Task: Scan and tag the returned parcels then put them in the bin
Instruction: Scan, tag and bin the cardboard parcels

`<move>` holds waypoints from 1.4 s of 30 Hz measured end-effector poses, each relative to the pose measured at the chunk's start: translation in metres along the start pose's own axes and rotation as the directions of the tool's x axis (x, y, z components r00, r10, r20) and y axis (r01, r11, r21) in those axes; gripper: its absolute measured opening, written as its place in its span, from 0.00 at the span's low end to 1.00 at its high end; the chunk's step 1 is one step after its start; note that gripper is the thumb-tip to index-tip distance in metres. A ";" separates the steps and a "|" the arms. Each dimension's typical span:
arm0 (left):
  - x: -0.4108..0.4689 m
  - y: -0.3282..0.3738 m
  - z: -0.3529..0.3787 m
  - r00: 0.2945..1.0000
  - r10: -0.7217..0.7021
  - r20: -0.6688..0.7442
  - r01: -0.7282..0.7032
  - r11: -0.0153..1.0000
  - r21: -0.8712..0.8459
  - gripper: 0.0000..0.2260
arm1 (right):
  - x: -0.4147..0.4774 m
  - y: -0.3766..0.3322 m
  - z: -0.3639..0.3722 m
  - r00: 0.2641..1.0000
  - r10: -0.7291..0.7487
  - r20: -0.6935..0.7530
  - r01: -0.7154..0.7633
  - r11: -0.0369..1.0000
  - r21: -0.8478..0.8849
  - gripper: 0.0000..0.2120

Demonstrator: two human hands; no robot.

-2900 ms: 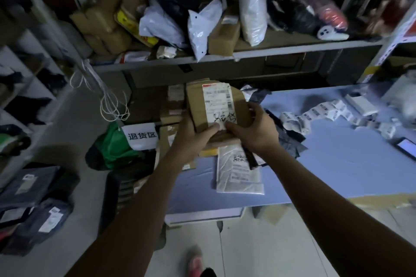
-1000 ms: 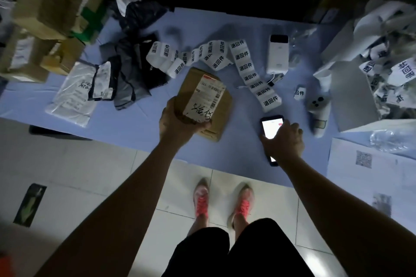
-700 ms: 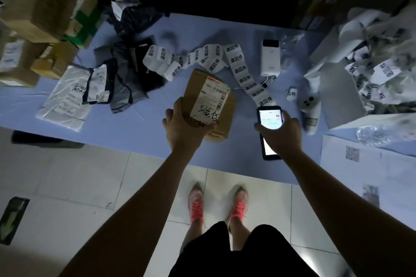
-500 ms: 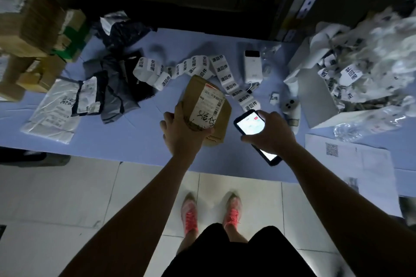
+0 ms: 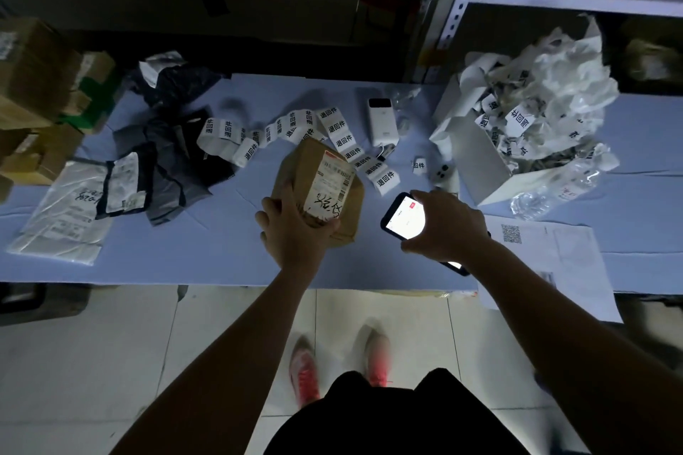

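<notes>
Scanning parcel [image 5: 295, 168] | left grip [image 5: 295, 233] clamped it, right grip [image 5: 445, 229] clamped phone [image 5: 404, 219] at 3 o'clock | I judged phone needed squaring over label [image 5: 331, 181].

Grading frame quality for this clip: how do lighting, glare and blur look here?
Head view: dim and underexposed overall; the phone screen in the right hand glares near-white, unreadable; the parcel label in the left hand is fairly sharp; the shoes smear with motion blur; the shelf upright leans from wide-angle distortion.

Dim scene, glaring phone screen [image 5: 405, 220], blurred shoes, bowed edges
</notes>
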State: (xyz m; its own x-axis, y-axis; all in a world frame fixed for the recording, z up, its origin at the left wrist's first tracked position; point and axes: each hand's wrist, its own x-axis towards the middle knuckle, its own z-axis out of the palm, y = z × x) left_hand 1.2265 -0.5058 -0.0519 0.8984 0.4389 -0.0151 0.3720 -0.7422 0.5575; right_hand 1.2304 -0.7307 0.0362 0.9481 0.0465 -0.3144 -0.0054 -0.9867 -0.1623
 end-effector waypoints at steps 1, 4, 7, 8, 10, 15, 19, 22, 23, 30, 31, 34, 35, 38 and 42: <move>0.000 0.000 0.000 1.000 -0.006 0.003 0.006 1.000 0.002 0.51 | -0.001 0.000 0.000 1.000 0.002 -0.004 -0.002 1.000 -0.001 0.38; -0.001 -0.001 -0.001 0.999 -0.036 0.007 0.036 0.999 -0.009 0.51 | 0.000 0.003 0.001 1.000 -0.003 -0.007 0.003 1.000 -0.005 0.35; -0.001 -0.002 -0.002 0.998 -0.060 0.010 0.060 0.998 -0.031 0.52 | 0.004 0.010 0.007 1.000 0.016 -0.012 -0.016 0.999 0.029 0.35; 0.002 -0.002 -0.003 0.998 -0.068 0.018 0.069 0.997 -0.037 0.52 | 0.007 0.013 0.012 0.999 0.033 -0.016 -0.032 0.998 0.057 0.36; 0.011 -0.005 -0.006 0.994 -0.092 0.062 0.096 0.994 -0.054 0.51 | 0.013 0.020 0.024 0.997 0.076 -0.011 -0.075 0.991 0.111 0.38; 0.015 -0.014 -0.004 0.956 -0.173 0.236 0.216 0.962 -0.169 0.44 | 0.035 0.036 0.073 0.981 0.193 0.025 -0.194 0.967 0.165 0.41; 0.012 -0.014 0.001 0.943 -0.189 0.273 0.236 0.960 -0.149 0.49 | 0.058 0.047 0.104 0.966 0.255 0.046 -0.259 0.951 0.171 0.43; 0.015 -0.016 -0.003 0.938 -0.199 0.284 0.242 0.963 -0.123 0.48 | 0.071 0.057 0.119 0.960 0.276 0.037 -0.278 0.938 0.206 0.40; 0.015 -0.016 -0.005 0.936 -0.214 0.279 0.256 0.958 -0.125 0.47 | 0.075 0.060 0.122 0.961 0.274 0.030 -0.274 0.936 0.220 0.39; 0.018 -0.018 -0.015 0.913 -0.324 0.248 0.368 0.915 -0.162 0.37 | 0.106 0.066 0.131 0.971 0.238 0.003 -0.237 0.968 0.082 0.39; 0.019 -0.019 -0.016 0.912 -0.332 0.238 0.377 0.909 -0.177 0.35 | 0.110 0.065 0.131 0.970 0.244 0.001 -0.243 0.967 0.074 0.41; 0.019 -0.023 -0.018 0.906 -0.359 0.224 0.406 0.887 -0.219 0.32 | 0.128 0.054 0.129 0.974 0.222 -0.047 -0.204 0.948 0.243 0.44; 0.018 -0.025 -0.018 0.905 -0.367 0.215 0.413 0.879 -0.238 0.32 | 0.136 0.048 0.126 0.979 0.195 -0.061 -0.163 0.926 0.341 0.45; 0.021 -0.030 -0.021 0.901 -0.394 0.182 0.431 0.859 -0.275 0.31 | 0.163 0.028 0.118 0.990 0.123 -0.062 -0.075 0.862 0.501 0.44; 0.039 -0.037 -0.029 0.886 -0.424 0.189 0.463 0.829 -0.312 0.28 | 0.184 0.014 0.109 0.996 0.085 -0.009 -0.065 0.830 0.553 0.29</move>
State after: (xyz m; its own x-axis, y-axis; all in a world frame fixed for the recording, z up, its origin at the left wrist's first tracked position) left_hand 1.2408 -0.4466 -0.0491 0.6822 0.6079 -0.4062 0.6519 -0.2541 0.7145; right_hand 1.3703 -0.7187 -0.1263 0.9472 -0.0387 -0.3184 -0.2424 -0.7363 -0.6317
